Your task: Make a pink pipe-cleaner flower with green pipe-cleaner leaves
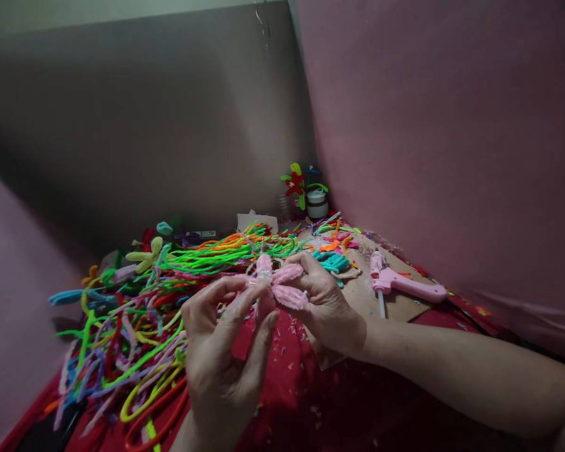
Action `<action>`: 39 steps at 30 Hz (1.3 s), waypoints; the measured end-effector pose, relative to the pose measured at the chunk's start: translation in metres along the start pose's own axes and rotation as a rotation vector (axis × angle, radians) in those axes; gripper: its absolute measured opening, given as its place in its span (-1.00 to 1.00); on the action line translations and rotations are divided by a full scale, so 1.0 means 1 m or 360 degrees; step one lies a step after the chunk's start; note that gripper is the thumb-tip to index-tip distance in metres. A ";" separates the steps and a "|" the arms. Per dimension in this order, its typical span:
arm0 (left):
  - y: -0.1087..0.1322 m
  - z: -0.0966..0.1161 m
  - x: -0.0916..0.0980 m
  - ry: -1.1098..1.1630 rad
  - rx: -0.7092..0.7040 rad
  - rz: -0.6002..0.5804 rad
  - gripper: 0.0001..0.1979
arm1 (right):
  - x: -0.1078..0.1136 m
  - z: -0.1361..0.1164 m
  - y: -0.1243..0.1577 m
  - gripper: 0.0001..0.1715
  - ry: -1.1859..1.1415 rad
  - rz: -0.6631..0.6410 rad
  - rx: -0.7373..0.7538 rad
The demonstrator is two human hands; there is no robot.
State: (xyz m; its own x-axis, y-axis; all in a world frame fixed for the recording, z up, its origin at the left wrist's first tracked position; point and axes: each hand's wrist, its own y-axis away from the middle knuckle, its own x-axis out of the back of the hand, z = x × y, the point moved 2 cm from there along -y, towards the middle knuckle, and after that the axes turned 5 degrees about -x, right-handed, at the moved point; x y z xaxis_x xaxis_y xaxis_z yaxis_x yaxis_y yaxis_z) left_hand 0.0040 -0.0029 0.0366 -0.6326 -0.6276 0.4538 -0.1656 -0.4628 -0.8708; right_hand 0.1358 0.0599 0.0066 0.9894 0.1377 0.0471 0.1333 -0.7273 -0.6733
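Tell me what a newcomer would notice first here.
The left hand and right hand pinch a pink pipe-cleaner flower at centre. A bright tangle of pipe cleaners sprawls to their left on the red cloth; a pink glue gun lies on cardboard to their right.

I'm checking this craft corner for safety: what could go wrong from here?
The left hand and right hand pinch the pink pipe-cleaner flower; any bare wire end might prick a fingertip. The pink glue gun lies on the cardboard near the right forearm; if hot, it might burn a passing arm. The tangled pipe cleaner pile beside the left hand may snag.
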 end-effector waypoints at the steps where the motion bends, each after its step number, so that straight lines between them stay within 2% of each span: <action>1: 0.000 0.000 0.000 -0.0001 -0.0002 -0.0002 -0.54 | 0.000 0.000 0.000 -0.89 -0.0002 -0.0003 -0.0004; 5: -0.001 0.003 0.001 0.0106 0.0034 0.0011 -0.57 | 0.000 0.000 0.000 -0.90 -0.0026 -0.0020 -0.0028; 8: -0.002 0.005 0.003 0.0181 0.0057 0.0089 -0.64 | 0.000 0.000 0.000 -0.89 -0.0035 -0.0036 -0.0037; 12: -0.004 0.005 0.004 0.0127 0.0081 0.0138 -0.76 | 0.000 -0.001 0.000 -0.91 -0.0001 -0.0031 -0.0011; 18: -0.004 0.003 0.003 -0.0034 0.0102 0.0076 -0.82 | 0.000 -0.001 0.001 -0.87 0.0080 -0.0017 0.0034; 23: -0.006 0.004 0.003 -0.0075 0.0108 0.0102 -0.85 | 0.000 -0.001 0.001 -0.84 0.0241 -0.0013 0.0163; 27: -0.008 0.003 0.004 -0.0207 0.0105 0.0017 -0.92 | 0.001 -0.001 0.001 -0.85 0.0439 0.0021 0.0240; 33: -0.010 0.004 0.006 -0.0326 -0.0014 -0.0043 -0.99 | 0.001 0.001 0.003 -0.85 0.0569 0.0011 0.0346; 39: -0.011 0.004 0.005 -0.0302 0.0140 -0.0122 -0.95 | 0.000 0.000 0.005 -0.84 0.0675 0.0023 0.0427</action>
State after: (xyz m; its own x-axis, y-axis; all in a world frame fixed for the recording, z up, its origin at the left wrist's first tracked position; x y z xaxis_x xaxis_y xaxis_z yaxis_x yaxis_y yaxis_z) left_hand 0.0058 -0.0041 0.0494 -0.4658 -0.6911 0.5527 -0.1360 -0.5612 -0.8164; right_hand 0.1360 0.0561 0.0033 0.9350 -0.1973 0.2946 0.1545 -0.5211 -0.8394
